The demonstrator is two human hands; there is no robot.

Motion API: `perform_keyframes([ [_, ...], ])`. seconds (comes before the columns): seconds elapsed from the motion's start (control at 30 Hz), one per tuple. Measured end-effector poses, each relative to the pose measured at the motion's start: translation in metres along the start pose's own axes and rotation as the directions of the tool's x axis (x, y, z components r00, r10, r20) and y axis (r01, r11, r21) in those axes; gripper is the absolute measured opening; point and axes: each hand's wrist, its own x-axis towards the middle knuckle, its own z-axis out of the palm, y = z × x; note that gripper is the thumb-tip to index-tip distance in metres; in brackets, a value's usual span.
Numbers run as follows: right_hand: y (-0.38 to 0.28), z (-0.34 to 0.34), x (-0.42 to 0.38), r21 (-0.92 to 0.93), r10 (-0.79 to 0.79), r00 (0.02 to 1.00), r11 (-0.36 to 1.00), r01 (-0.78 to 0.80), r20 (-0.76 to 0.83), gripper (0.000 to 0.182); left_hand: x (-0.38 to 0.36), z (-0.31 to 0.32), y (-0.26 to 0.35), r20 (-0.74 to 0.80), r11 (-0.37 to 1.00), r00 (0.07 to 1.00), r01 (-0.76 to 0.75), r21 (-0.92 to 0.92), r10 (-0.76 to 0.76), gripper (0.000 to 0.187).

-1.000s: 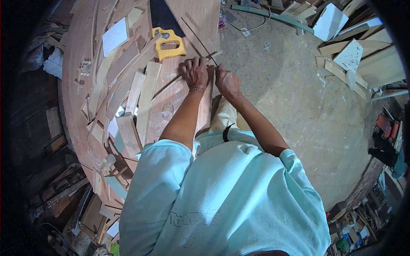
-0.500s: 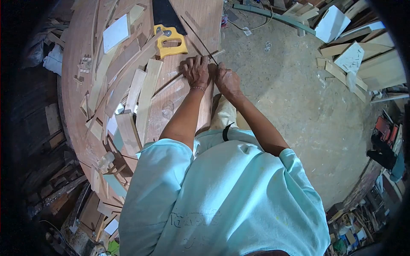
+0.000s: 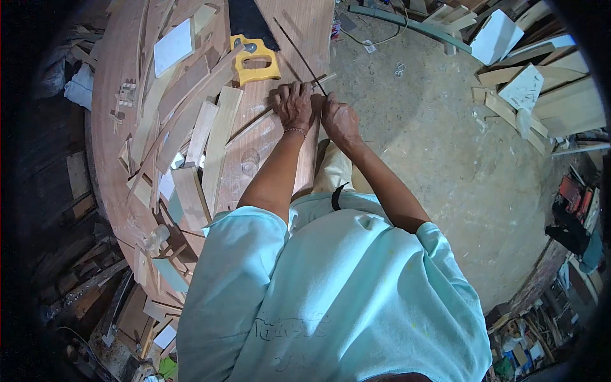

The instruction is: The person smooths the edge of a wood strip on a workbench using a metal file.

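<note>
My left hand point(image 3: 294, 107) presses on a thin wooden strip point(image 3: 251, 125) that lies across the right edge of the wooden table point(image 3: 305, 32). The strip's far end pokes out beyond my fingers. My right hand point(image 3: 340, 121), closed just past the table edge, grips the near end of a long thin dark blade point(image 3: 299, 53). This blade slants up and left over the tabletop and crosses the strip close to my left hand. Above my left hand rests a handsaw with a yellow handle point(image 3: 257, 63) and a black blade, held by neither hand.
Wooden boards point(image 3: 221, 137) and offcuts are piled over the table's left part, with a white panel point(image 3: 174, 48) and a clear cup point(image 3: 156, 237). More boards point(image 3: 566, 102) lean at the right. A green strip point(image 3: 407, 28) lies on the concrete floor point(image 3: 445, 172).
The thin dark blade has shifted slightly to the right and down along with my right hand. My left hand stays on the wooden strip.
</note>
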Motion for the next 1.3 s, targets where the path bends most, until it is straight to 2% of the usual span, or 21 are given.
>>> perform_keyframes([
  [0.17, 0.001, 0.003, 0.001, -0.013, -0.029, 0.999, 1.000, 0.029, 0.018, 0.021, 0.001, -0.001, 0.000, 0.013, 1.000, 1.000, 0.001, 0.011, -0.001, 0.009],
  [0.27, 0.011, 0.017, 0.003, -0.012, -0.030, 1.000, 0.999, 0.030, 0.000, 0.021, 0.000, 0.004, -0.001, -0.049, 0.999, 0.999, -0.011, 0.040, 0.013, 0.010],
  [0.37, 0.015, 0.021, 0.005, -0.026, -0.047, 0.999, 0.999, 0.048, 0.026, 0.020, 0.000, 0.003, 0.000, -0.021, 1.000, 1.000, 0.012, -0.011, -0.012, 0.011],
  [0.57, 0.009, 0.015, 0.008, -0.019, -0.004, 1.000, 1.000, 0.005, 0.025, 0.020, 0.000, 0.000, -0.001, -0.043, 1.000, 0.999, -0.022, 0.022, 0.023, 0.011],
  [0.67, 0.002, 0.007, 0.009, -0.081, -0.026, 0.999, 0.996, 0.030, 0.048, 0.021, 0.000, 0.007, -0.002, 0.008, 0.999, 1.000, -0.001, -0.047, 0.002, 0.014],
  [0.77, 0.011, 0.017, 0.001, -0.126, -0.070, 0.997, 0.990, 0.068, -0.014, 0.021, 0.001, 0.004, -0.001, 0.083, 0.999, 0.996, 0.034, -0.041, -0.031, 0.015],
  [0.87, 0.016, 0.011, -0.022, -0.128, -0.028, 0.999, 0.991, 0.033, 0.042, 0.017, 0.001, -0.015, 0.006, 0.078, 0.998, 0.996, 0.046, -0.050, -0.042, 0.018],
  [0.93, 0.019, 0.001, -0.037, -0.129, 0.066, 0.991, 0.990, -0.051, 0.117, 0.015, 0.002, -0.011, 0.004, 0.070, 0.996, 0.997, 0.045, -0.079, -0.039, 0.018],
  [1.0, 0.016, -0.007, -0.041, -0.122, 0.055, 0.992, 0.992, -0.042, 0.110, 0.016, -0.001, -0.006, 0.002, 0.068, 0.990, 0.997, 0.043, -0.135, -0.034, 0.018],
  [1.07, 0.017, -0.007, -0.038, -0.159, 0.033, 0.990, 0.987, -0.012, 0.136, 0.020, 0.000, -0.005, 0.001, 0.048, 0.994, 0.999, 0.023, -0.105, -0.018, 0.019],
  [1.1, 0.017, -0.005, -0.038, -0.155, 0.033, 0.993, 0.988, -0.014, 0.117, 0.020, 0.001, -0.008, 0.003, 0.051, 0.997, 0.998, 0.023, -0.079, -0.019, 0.019],
  [1.17, 0.019, -0.001, -0.042, -0.138, -0.071, 0.997, 0.988, 0.066, -0.031, 0.023, 0.001, -0.012, 0.006, 0.055, 0.995, 0.998, 0.013, -0.094, -0.008, 0.017],
  [1.3, 0.008, -0.017, -0.043, -0.085, 0.008, 1.000, 0.996, -0.006, 0.021, 0.024, 0.001, -0.009, 0.004, 0.023, 0.996, 1.000, -0.002, -0.084, 0.004, 0.016],
])
